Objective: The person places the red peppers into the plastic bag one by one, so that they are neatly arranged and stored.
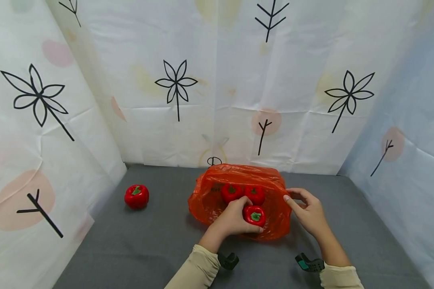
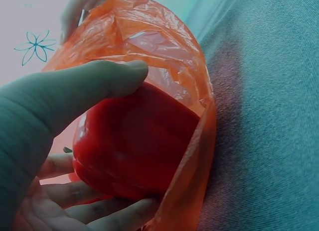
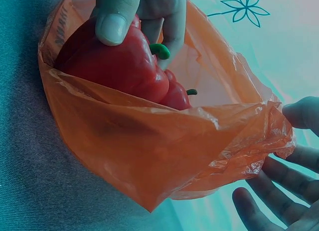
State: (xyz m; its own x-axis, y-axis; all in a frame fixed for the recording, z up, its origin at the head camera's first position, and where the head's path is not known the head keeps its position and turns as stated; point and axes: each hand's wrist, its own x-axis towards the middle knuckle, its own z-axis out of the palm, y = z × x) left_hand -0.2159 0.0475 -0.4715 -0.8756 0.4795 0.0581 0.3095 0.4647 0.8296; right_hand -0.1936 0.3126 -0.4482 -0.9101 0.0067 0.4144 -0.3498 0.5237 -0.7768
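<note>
the red bell pepper (image 1: 254, 216) is in the mouth of the orange plastic bag (image 1: 279, 224), gripped by the left hand (image 1: 234, 218); the right hand (image 1: 311, 212) pinches its rim. i judge this is the placing step, so next i need gentle loosening. two more peppers (image 1: 232, 192) sit behind, partly hidden; the bag's bottom i cannot make out. another pepper (image 1: 136, 197) stands outside.

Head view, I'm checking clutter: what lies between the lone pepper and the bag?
Only bare gray table lies between the lone pepper and the bag in the head view.
</note>
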